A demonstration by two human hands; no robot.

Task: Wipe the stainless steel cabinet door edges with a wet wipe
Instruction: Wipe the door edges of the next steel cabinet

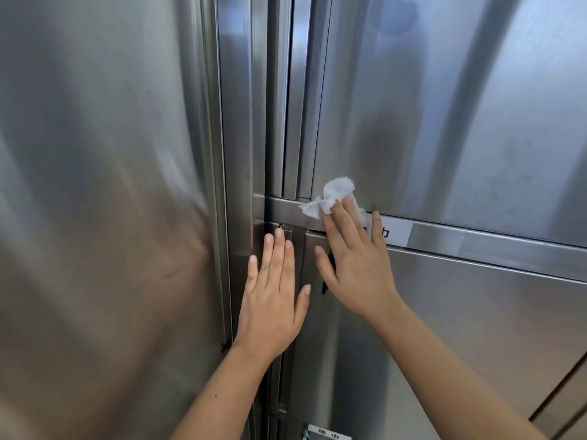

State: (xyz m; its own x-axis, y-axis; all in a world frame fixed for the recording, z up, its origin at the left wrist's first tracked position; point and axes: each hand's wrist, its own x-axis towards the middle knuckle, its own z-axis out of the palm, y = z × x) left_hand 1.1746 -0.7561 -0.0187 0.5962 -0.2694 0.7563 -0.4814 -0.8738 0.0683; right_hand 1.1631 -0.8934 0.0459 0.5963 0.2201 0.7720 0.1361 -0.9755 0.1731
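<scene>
At frame centre, the right hand [355,265] presses a crumpled wet wipe [333,195] with straight fingers against the cabinet's horizontal steel edge [476,242]. The left hand [273,300] rests flat and open just below-left.

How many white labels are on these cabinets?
2. Upper label on the crossbar, partly under the right hand; lower label at the picture's bottom edge. Others may be hidden.

This looks like a commercial kitchen or an institutional storage room, not a home. Brushed stainless steel fills everything in front of me: a tall panel [95,185] on the left, and an upper cabinet door [460,122] stacked over a lower cabinet door [460,328] on the right. A white printed label [400,233] sits on the rail [492,246] between them, and a second label [328,435] sits further down.
</scene>
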